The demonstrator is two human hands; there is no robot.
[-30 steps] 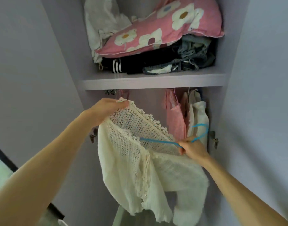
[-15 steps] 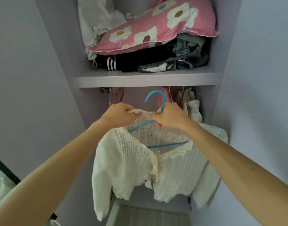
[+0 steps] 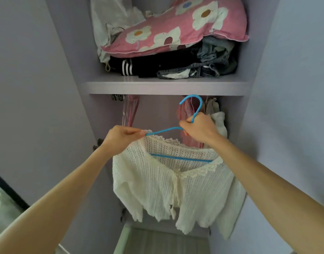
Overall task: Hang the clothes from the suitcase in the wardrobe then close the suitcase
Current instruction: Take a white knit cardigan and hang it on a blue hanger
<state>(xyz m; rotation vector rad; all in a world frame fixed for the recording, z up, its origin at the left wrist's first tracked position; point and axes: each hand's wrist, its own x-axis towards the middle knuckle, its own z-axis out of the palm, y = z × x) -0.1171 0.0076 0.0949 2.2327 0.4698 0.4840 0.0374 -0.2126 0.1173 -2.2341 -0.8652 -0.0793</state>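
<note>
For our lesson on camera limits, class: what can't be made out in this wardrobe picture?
Head view:
- Hanging rail: hidden behind the shelf.
- Suitcase: outside the frame.
- Blue hanger, right shoulder: covered by the cream cardigan.
- Hung pink garments: partly behind the right hand.

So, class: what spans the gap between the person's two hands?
Head view: a sloping arm of the blue hanger, stretched from left hand to right hand, above the cream cardigan.
</note>
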